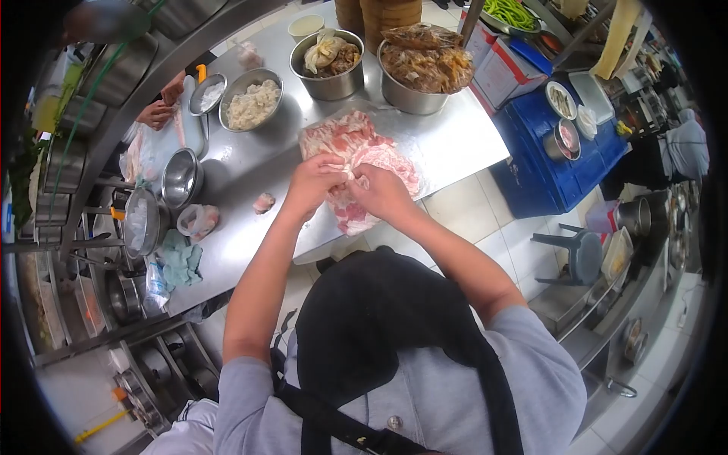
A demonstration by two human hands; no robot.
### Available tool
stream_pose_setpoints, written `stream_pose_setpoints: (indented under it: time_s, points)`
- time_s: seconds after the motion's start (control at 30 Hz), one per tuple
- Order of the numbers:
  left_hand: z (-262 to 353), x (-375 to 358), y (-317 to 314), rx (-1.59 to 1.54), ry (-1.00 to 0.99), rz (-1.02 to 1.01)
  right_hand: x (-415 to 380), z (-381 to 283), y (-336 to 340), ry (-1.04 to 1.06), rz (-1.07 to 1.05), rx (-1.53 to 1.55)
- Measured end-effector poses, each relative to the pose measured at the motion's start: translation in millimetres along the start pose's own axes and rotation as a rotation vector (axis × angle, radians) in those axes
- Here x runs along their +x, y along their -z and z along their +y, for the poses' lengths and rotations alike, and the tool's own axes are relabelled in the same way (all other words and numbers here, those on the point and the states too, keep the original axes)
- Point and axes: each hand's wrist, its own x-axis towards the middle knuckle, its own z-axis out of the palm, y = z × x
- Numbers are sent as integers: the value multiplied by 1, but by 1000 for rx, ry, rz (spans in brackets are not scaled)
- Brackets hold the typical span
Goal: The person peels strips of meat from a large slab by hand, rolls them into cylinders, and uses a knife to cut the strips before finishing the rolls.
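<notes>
A pile of pink and white sliced raw meat (356, 144) lies on clear plastic on the steel table (455, 144). My left hand (315, 182) and my right hand (383, 191) meet over the near part of the pile, fingers pinched on pale slices of meat between them. A small loose piece of meat (264, 202) lies on the table left of my left hand.
Steel bowls stand at the far edge: one with white chopped food (252, 102), two with brown cooked food (330, 57) (425, 68). An empty bowl (182, 176), a crumpled bag (199, 220) and a green cloth (180, 262) lie left. Another person's hand (157, 114) rests by a cutting board. Blue crates (546, 159) stand right.
</notes>
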Motion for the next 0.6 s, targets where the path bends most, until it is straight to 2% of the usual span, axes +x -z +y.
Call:
stream_pose_setpoints:
  time_s: [0.17, 0.23, 0.37, 0.47, 0.53, 0.6]
  points:
    - [-1, 3, -12, -34, 15, 20, 4, 7, -1, 29, 26, -16]
    - [-1, 5, -12, 52, -27, 10, 10, 13, -2, -64, -27, 79]
    - [1, 6, -11, 123, -46, 25, 13, 29, -4, -30, 6, 234]
    - [-2, 9, -11, 113, -80, 20, 17, 31, -2, -100, 18, 353]
    - [0, 7, -14, 97, -46, -2, 15, 18, 7, -93, -89, 347]
    - [-3, 9, -14, 73, -49, -9, 16, 18, 5, -85, -96, 340]
